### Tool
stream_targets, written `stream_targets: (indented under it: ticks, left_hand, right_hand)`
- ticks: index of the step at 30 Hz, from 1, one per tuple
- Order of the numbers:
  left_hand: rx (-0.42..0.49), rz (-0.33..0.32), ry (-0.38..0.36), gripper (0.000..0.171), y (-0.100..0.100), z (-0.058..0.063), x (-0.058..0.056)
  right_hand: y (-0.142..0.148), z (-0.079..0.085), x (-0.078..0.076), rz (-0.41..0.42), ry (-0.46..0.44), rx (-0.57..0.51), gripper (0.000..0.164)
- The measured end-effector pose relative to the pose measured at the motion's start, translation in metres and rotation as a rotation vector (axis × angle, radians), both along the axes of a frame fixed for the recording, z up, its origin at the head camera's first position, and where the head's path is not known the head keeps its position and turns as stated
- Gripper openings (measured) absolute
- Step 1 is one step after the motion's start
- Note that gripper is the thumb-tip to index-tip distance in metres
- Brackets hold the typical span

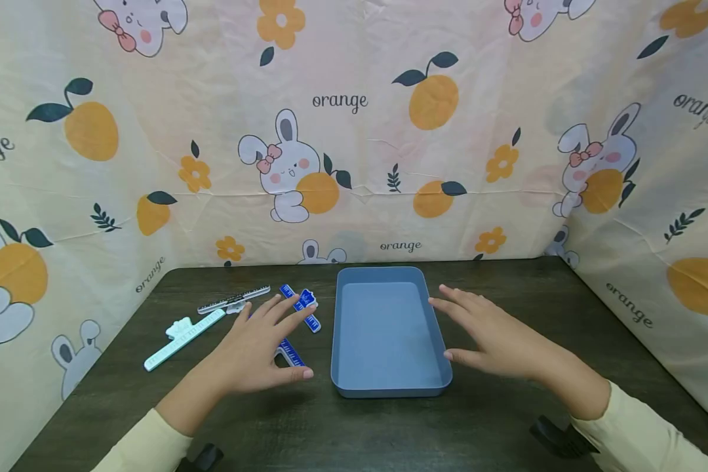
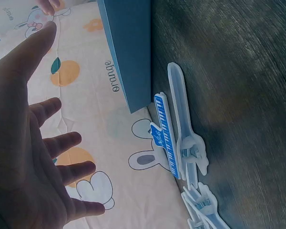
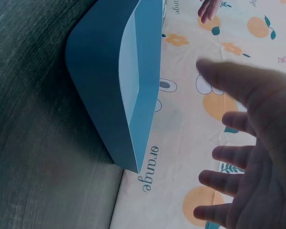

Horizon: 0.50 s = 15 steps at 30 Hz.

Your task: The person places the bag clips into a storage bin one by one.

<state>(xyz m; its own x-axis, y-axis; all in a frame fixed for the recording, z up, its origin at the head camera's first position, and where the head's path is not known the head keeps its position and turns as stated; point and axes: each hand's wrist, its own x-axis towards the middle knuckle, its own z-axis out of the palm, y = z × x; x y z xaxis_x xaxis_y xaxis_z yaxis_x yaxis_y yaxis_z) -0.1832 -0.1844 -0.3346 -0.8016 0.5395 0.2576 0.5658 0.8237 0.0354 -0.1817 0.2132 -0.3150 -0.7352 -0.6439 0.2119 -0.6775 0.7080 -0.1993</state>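
A blue-grey rectangular tray lies on the table between the two hands. My left hand, fingers spread and holding nothing, hovers left of it above several long plastic ruler clips. One blue clip lies beyond its fingertips; another blue clip is partly hidden by this hand. Farther left are a mint clip and a black-and-white clip. The left wrist view shows the springs of some clips. My right hand is held at the tray's right side, fingers extended, with nothing in it.
The dark wood-grain table meets a patterned cloth at the back and sides. In the right wrist view the tray's raised wall stands beside the right hand.
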Motion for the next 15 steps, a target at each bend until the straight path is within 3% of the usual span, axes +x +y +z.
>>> stream_targets:
  ticks: [10,15]
  left_hand:
    - [0.014,0.001,-0.017,0.093,0.002,0.001,0.000]
    - [0.043,0.008,-0.037,0.093,0.001,0.003,-0.002]
  right_hand:
    - [-0.002,-0.003,-0.008,-0.065,-0.021,-0.065,0.067]
    - [-0.003,-0.005,-0.012,-0.149,-0.077,-0.142,0.062]
